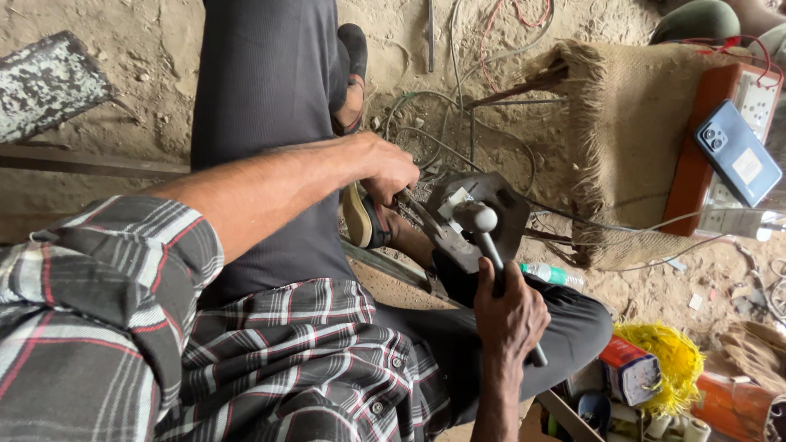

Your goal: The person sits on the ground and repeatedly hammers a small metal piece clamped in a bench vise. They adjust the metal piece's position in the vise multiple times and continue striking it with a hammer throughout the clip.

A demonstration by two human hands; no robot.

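In the head view the person sits low over a sandy floor (164, 49), one leg folded across the middle of the scene. The right hand (509, 315) is closed round the handle of a hammer (485, 229); its grip is pressed tight on the shaft, and the rounded hammer head rests on or just above a flat grey metal plate (479, 217) propped at the foot. The left hand (385, 168) reaches in from the left, its grip pinching a thin metal tool (417, 209), which looks like a punch or small chisel, whose tip meets the near-left edge of the plate. I cannot tell whether the tip is touching the plate's face or only its rim. A sandal (360, 217) on the foot sits just left of the plate.

Far right, a blue phone (737, 151) lies on an orange switch board (696, 164), which rests on a burlap mat (626, 123). Loose wires (458, 106) trail over the floor beyond the plate. A small clear bottle with a green cap (550, 274) lies just right of the hammer shaft. Near right, a bundle of yellow cord (671, 360) sits beside a small box (629, 368).
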